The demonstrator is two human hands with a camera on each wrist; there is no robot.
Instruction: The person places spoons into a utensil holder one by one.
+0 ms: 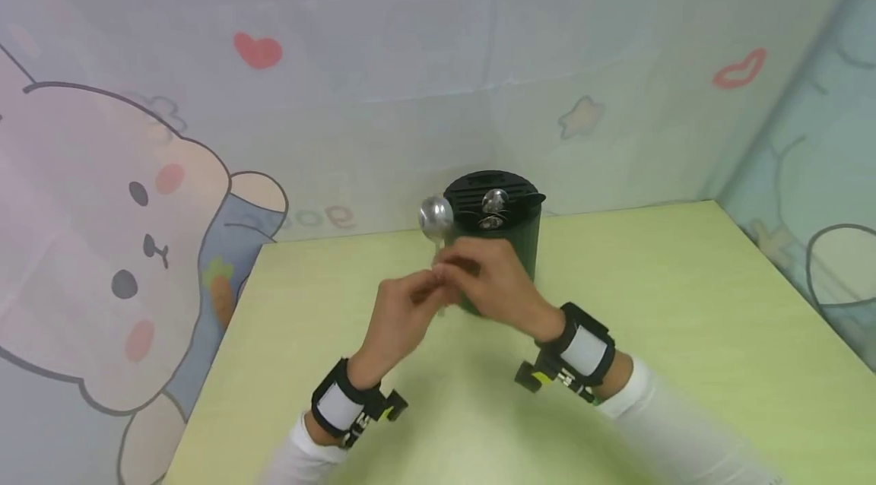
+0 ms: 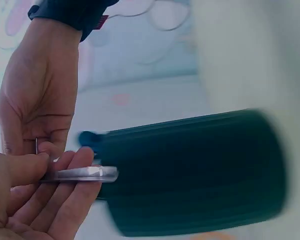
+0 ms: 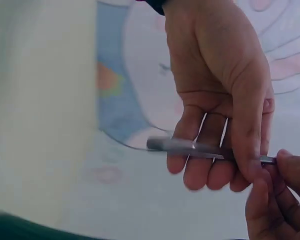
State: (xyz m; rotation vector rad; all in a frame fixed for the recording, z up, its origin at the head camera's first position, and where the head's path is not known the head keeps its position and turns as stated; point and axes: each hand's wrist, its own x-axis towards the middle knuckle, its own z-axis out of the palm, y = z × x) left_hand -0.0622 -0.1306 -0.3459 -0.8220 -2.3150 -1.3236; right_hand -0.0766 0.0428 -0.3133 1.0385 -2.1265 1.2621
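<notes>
Both hands meet around one metal spoon, its rounded bowl (image 1: 436,217) upward and the handle running down between the fingers. My left hand (image 1: 400,321) pinches the handle (image 2: 82,173) between thumb and fingers. Close above it, my right hand (image 1: 496,283) also pinches the spoon, thumb against the fingers. In the right wrist view the handle's flat end (image 3: 162,145) sticks out past the fingers of the right hand (image 3: 220,95), with the left fingertips (image 3: 260,197) beside its thumb. Right behind the hands stands a dark green cylindrical utensil holder (image 1: 528,245), partly hidden by the right hand.
Shiny spoon bowls (image 1: 494,201) and a dark utensil end (image 1: 534,199) show at the holder's black ribbed mouth. The holder stands on a yellow-green table (image 1: 636,280), near its back edge. A printed cloth (image 1: 411,36) hangs behind.
</notes>
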